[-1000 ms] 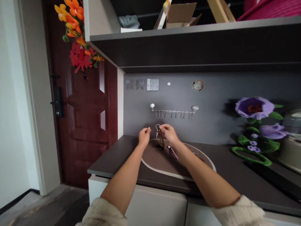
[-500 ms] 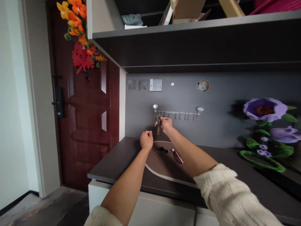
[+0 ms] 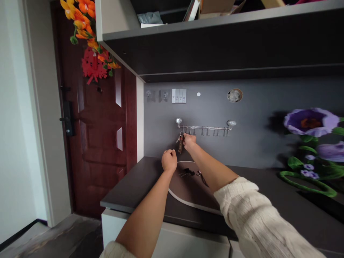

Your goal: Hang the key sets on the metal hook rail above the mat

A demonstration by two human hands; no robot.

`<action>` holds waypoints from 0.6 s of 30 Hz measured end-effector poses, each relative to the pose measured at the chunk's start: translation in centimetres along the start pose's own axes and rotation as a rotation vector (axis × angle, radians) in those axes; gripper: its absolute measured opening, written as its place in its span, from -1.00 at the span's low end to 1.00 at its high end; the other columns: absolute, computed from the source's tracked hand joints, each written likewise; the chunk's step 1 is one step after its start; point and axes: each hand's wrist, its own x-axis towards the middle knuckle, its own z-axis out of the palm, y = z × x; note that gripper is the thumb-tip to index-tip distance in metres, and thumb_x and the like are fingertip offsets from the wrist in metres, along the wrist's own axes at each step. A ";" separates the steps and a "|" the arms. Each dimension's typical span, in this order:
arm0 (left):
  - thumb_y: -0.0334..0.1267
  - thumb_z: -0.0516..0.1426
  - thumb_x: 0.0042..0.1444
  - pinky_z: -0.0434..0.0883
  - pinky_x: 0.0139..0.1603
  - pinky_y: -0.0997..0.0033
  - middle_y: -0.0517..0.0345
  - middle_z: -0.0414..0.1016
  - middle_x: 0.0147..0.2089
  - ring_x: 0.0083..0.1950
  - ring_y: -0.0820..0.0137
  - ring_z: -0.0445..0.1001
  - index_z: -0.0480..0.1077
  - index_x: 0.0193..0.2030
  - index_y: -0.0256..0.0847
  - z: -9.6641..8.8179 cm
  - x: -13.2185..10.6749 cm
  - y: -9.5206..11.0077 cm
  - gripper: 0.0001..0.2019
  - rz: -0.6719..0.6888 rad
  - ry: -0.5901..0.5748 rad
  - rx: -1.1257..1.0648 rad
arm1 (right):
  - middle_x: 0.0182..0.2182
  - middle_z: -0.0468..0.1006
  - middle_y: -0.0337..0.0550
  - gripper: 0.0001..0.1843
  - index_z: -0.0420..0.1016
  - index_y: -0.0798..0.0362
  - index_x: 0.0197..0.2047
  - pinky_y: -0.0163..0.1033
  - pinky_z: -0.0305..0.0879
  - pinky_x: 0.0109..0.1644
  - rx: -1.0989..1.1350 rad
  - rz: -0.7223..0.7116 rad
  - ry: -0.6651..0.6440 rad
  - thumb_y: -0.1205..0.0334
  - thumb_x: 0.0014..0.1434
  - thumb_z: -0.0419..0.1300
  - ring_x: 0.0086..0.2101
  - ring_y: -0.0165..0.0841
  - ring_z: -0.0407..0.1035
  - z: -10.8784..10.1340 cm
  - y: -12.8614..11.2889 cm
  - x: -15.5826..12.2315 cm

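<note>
My right hand (image 3: 189, 140) pinches a bunch of keys (image 3: 180, 142) with a brown strap fob, just under the left end of a metal hook rail (image 3: 204, 128) on the wall. The key ring is close to the leftmost hooks; whether it hangs on one I cannot tell. Lower and to the left, my left hand (image 3: 169, 160) hovers above the counter with its fingers curled in; what they hold, if anything, is hidden. On the brown oval mat (image 3: 185, 201) lie a set of black keys (image 3: 187, 172) and a second key set (image 3: 200, 174), partly covered by my right forearm.
Overhead juts a dark shelf (image 3: 215, 53) holding boxes. Purple artificial flowers (image 3: 311, 123) stand on the counter (image 3: 129, 186) at the right. A dark red door (image 3: 99, 150) is at the left, with orange flowers (image 3: 83, 23) hanging before it. Two clear hooks (image 3: 165, 95) stick to the wall.
The view has shifted slightly. My right hand still holds the keys by the rail, and their fob now hangs at a slight tilt. My left hand stays curled.
</note>
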 end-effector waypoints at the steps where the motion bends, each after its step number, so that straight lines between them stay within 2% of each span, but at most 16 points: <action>1: -0.20 -0.13 0.09 0.24 -0.21 0.41 -0.01 0.43 -0.37 -0.27 0.35 0.37 0.40 -0.45 -0.24 0.0 0.0 0.0 -0.67 -0.006 0.000 0.003 | -0.81 0.23 -0.36 -0.83 0.26 0.14 -0.58 -0.47 0.16 -0.70 -0.001 0.011 0.007 0.42 0.01 0.10 -0.76 -0.55 0.17 0.0 0.1 0.0; 8: -0.20 -0.13 0.09 0.24 -0.23 0.43 -0.01 0.44 -0.35 -0.27 0.36 0.38 0.40 -0.43 -0.25 -0.1 0.1 0.0 -0.67 -0.025 0.006 0.018 | -0.82 0.24 -0.37 -0.81 0.25 0.14 -0.58 -0.47 0.18 -0.68 0.017 0.059 -0.001 0.45 0.04 0.04 -0.77 -0.57 0.16 -0.7 0.5 -0.5; 14: -0.19 -0.14 0.10 0.24 -0.23 0.42 -0.02 0.44 -0.34 -0.27 0.35 0.38 0.41 -0.42 -0.25 -0.1 0.1 -0.2 -0.66 -0.035 -0.004 0.023 | -0.80 0.28 -0.35 -0.78 0.23 0.14 -0.59 -0.49 0.16 -0.67 0.034 0.052 -0.119 0.44 0.07 0.00 -0.77 -0.59 0.13 -1.3 0.7 -0.6; 18: -0.18 -0.13 0.09 0.25 -0.21 0.39 -0.03 0.44 -0.33 -0.25 0.34 0.38 0.41 -0.40 -0.25 0.0 0.2 -0.5 -0.66 -0.025 -0.014 0.013 | -0.78 0.29 -0.35 -0.79 0.22 0.13 -0.59 -0.48 0.18 -0.63 -0.007 0.075 -0.149 0.47 0.05 0.00 -0.75 -0.59 0.15 -2.2 0.5 -0.9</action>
